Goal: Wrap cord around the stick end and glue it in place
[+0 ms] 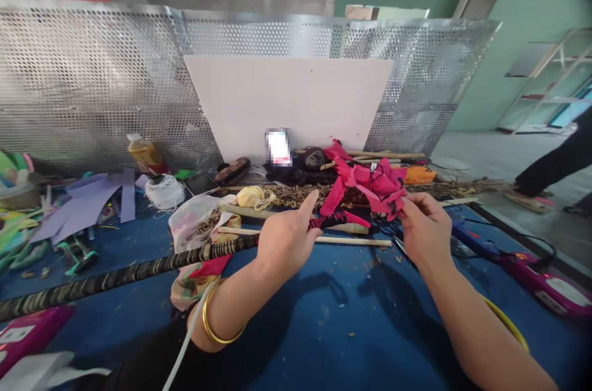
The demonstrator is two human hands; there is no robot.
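My left hand (285, 240) is wrapped round a long stick (152, 267) bound in black and beige yarn, which runs down to the left edge. Past my fingers the stick's tip shows black and pink winding. Bright pink fabric (374, 184), crumpled into loose strips, hangs just beyond that tip. My right hand (425, 224) pinches the fabric's right edge between thumb and fingers. Dark thread or cord is tangled in the cloth. Below the stick, a pale thin wooden rod (351, 241) lies on the blue table (324, 329).
Behind stand a phone (279, 147), a white board (296, 101) and a perforated metal screen (92, 70). A drink bottle (145, 153), white string (164, 192), purple sheets (83, 206) and green-handled scissors (78, 255) lie left. Magenta devices sit at both sides. A person's legs (555, 156) show far right.
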